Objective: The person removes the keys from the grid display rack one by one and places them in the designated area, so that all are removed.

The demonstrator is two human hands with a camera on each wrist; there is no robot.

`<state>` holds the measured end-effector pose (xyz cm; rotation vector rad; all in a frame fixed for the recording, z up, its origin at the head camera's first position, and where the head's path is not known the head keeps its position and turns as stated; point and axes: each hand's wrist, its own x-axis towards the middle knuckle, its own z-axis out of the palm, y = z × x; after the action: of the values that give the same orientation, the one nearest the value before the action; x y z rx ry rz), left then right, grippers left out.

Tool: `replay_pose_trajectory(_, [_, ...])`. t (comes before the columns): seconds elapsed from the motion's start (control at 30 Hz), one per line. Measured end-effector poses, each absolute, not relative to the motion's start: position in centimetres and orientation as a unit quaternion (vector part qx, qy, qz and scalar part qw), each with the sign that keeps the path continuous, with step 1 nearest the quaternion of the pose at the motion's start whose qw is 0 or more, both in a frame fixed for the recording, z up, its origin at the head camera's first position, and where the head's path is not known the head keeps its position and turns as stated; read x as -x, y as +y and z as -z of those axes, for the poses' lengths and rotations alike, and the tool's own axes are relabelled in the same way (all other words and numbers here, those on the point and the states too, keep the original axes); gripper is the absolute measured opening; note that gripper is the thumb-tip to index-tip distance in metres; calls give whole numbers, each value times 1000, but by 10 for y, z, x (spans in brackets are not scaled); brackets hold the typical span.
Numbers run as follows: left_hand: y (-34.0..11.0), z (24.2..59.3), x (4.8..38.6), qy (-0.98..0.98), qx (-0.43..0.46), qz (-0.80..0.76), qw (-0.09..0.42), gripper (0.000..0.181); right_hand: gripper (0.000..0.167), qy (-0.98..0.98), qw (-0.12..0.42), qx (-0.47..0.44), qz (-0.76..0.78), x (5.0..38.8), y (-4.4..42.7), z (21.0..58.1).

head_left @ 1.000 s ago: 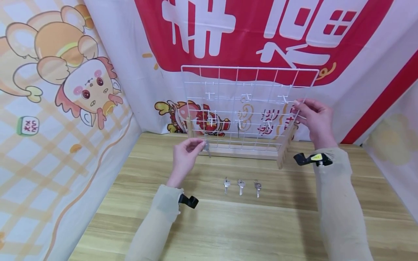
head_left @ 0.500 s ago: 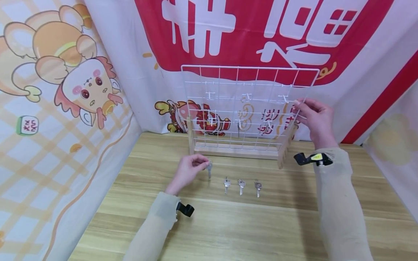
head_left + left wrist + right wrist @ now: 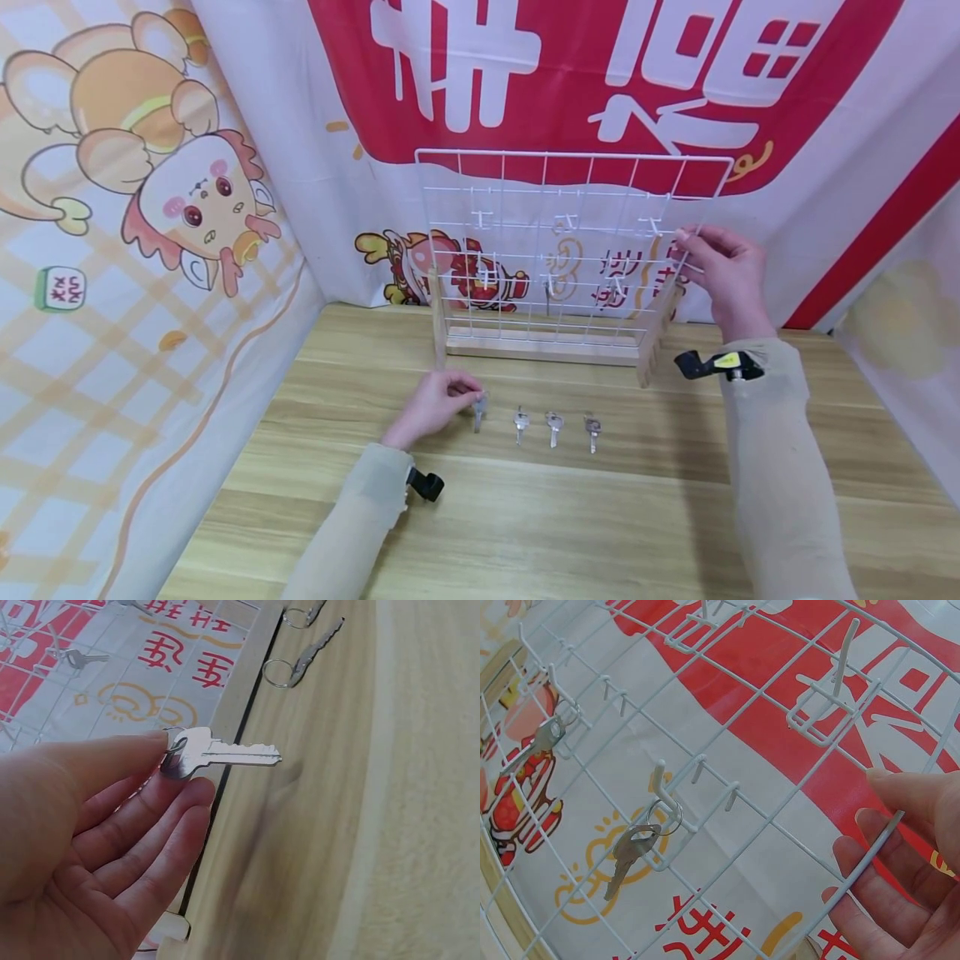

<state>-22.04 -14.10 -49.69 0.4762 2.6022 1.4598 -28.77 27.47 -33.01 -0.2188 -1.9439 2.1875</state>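
Note:
My left hand [image 3: 442,404] pinches a silver key [image 3: 478,414] by its head and ring between thumb and fingers, the blade pointing away from the palm. In the left wrist view this key [image 3: 232,754] appears held over the table, its shadow beyond the tip. At the right side of a white wire grid rack [image 3: 573,156], my right hand [image 3: 727,271] grips the edge wire. In the right wrist view, one key [image 3: 632,855] hangs by its ring from a white hook, and another key [image 3: 544,740] hangs from a hook farther left.
Three keys, the left key [image 3: 521,425], middle key [image 3: 554,429] and right key [image 3: 592,433], lie in a row on the wooden table [image 3: 525,525]. Several white hooks, including an upper hook [image 3: 652,227], stick out from the grid. Wooden feet [image 3: 647,358] support it before a printed cloth backdrop.
My left hand has moved from the rack's lower left corner down toward the row of keys, with the key still pinched. The right hand has stayed on the grid's edge.

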Motion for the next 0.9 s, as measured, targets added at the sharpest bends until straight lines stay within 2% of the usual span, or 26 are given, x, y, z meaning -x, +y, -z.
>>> replay_pose_trajectory(0.33, [-135, 502, 223, 868, -159, -464, 77, 9, 59, -657, 102, 74, -744, 287, 274, 329])
replay_pose_trajectory(0.9, [-123, 507, 225, 897, -163, -404, 75, 4, 60, -662, 102, 82, -738, 285, 273, 329])
